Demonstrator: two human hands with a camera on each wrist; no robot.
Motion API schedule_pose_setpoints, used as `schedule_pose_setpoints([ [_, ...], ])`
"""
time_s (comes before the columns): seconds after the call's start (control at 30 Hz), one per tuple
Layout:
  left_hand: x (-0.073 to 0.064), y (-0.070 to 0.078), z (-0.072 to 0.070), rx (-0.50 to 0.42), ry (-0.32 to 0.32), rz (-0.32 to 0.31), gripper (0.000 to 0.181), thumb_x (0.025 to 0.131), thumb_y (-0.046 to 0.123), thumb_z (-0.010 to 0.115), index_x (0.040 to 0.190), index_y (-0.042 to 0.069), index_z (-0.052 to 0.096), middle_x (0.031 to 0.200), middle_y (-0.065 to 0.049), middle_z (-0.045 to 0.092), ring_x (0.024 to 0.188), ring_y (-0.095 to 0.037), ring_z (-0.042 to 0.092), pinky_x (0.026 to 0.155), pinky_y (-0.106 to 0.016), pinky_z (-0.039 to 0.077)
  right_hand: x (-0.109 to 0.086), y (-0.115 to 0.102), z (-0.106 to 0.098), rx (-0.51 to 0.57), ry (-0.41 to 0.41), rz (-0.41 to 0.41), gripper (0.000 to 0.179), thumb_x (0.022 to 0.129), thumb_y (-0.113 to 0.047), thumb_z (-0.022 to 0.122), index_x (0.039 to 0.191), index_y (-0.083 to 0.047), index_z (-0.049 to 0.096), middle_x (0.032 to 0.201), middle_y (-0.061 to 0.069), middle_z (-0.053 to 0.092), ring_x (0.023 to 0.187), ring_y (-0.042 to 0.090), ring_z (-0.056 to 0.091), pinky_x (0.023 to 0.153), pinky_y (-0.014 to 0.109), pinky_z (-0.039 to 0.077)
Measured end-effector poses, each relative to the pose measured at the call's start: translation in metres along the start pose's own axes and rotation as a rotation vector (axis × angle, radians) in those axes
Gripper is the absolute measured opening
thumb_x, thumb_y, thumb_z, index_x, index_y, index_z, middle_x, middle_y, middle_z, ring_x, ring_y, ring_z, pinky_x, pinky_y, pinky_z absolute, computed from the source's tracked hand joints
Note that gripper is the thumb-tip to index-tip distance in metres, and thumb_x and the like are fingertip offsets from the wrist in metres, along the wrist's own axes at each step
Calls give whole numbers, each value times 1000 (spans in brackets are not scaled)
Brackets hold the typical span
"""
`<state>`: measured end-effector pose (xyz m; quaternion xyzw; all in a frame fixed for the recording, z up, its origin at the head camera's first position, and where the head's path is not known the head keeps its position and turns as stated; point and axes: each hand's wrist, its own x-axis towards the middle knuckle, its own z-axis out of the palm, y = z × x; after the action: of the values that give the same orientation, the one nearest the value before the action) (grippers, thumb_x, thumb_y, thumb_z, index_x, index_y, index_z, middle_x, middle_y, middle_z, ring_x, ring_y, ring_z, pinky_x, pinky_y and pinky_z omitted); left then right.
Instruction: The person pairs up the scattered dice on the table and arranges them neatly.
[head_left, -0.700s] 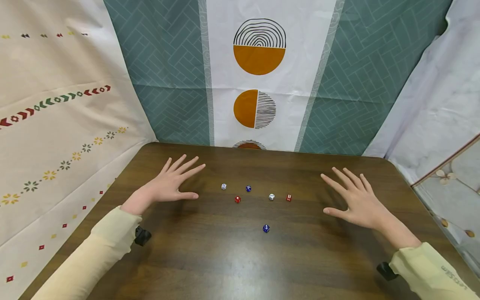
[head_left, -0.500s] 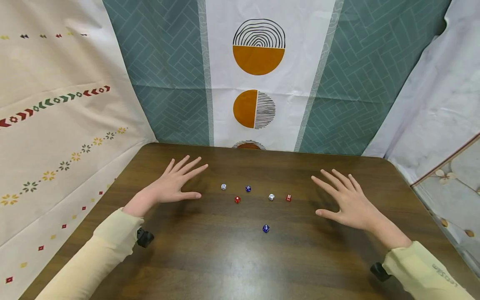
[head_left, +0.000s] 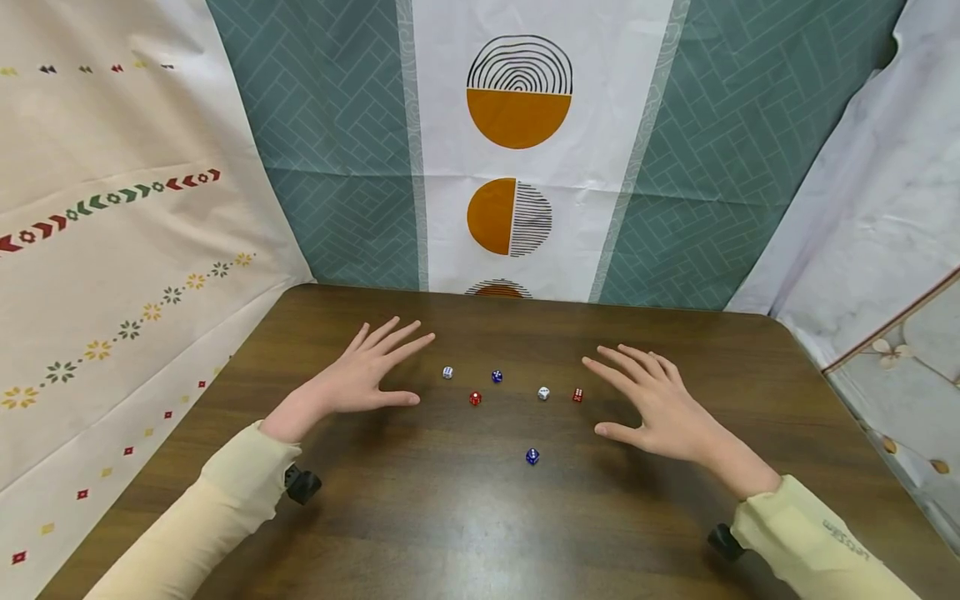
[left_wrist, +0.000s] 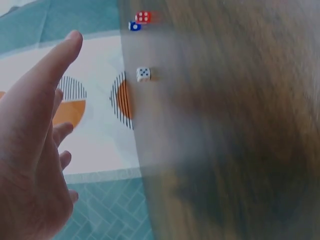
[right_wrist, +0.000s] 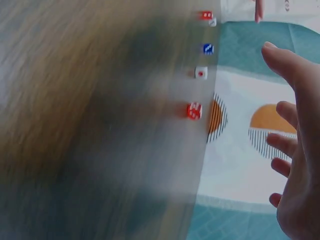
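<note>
Six small dice lie apart on a dark wooden table (head_left: 420, 517). In the head view a white die (head_left: 447, 372) is at the left, with a red die (head_left: 476, 399) and a blue die (head_left: 497, 377) beside it. Another white die (head_left: 543, 393) and red die (head_left: 577, 395) lie to the right, and a second blue die (head_left: 532, 456) is nearer the front. My left hand (head_left: 363, 371), fingers spread, hovers left of the left white die. To the right of the right red die is my right hand (head_left: 652, 408), also spread and holding nothing.
A patterned cloth (head_left: 345, 167) hangs behind the table's far edge. Light fabric (head_left: 112, 292) borders the left side, and a marbled cloth (head_left: 885, 208) the right. A black wrist camera (head_left: 302, 484) sits under the left cuff, another camera (head_left: 725, 542) under the right.
Both hands have moved inward toward the dice, the right hand farther than the left. The dice stay where they were.
</note>
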<state>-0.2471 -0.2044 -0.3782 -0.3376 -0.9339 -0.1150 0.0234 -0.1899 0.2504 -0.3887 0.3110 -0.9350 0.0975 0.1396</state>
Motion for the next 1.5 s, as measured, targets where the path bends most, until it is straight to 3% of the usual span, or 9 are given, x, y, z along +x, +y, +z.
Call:
schedule_pose_setpoints([
  [0.2,2,7,5,-36,3,-4,88,87,60,65,158,35,19,167,1,16,155,-34,9,117,-69,6,9,-16,3,50,-18,-27,80,82,-49,74,151,-32,38,148,-1,47,136,28,38,101,57,25],
  [0.4,4,14,14,-77,0,31,86,89,53,67,158,32,20,165,-4,22,153,-36,17,118,-65,18,14,-30,9,105,-27,-47,72,84,-47,74,148,-30,45,143,-4,50,130,20,42,100,54,27],
  [0.63,4,22,25,-134,-10,55,87,88,47,71,158,30,23,163,-7,28,148,-36,29,114,-60,31,19,-42,21,162,-20,-78,63,85,-43,74,142,-26,53,136,-6,56,126,18,46,102,52,28],
  [0.9,-1,33,34,-142,-2,71,86,88,45,71,157,35,21,160,-8,32,144,-33,35,110,-57,38,18,-53,36,209,-29,-96,51,86,-37,75,134,-26,61,129,-7,62,120,16,51,99,49,32],
  [1.1,-2,42,41,-154,-32,95,81,90,42,70,157,32,25,156,-8,37,141,-31,38,108,-53,42,16,-57,44,225,-52,-120,44,86,-33,76,128,-27,65,124,-11,62,118,14,53,100,50,33],
  [1.23,-2,48,46,-159,-62,116,75,92,40,69,155,30,30,152,-6,40,138,-27,42,104,-48,46,17,-60,49,236,-67,-140,39,85,-31,77,122,-27,68,120,-12,63,118,15,55,101,54,33],
  [1.5,0,58,53,-152,-84,151,69,92,41,68,152,28,37,145,2,45,130,-20,48,99,-42,49,18,-65,54,219,-97,-121,26,87,-31,76,112,-29,72,114,-12,66,116,16,55,97,49,37],
])
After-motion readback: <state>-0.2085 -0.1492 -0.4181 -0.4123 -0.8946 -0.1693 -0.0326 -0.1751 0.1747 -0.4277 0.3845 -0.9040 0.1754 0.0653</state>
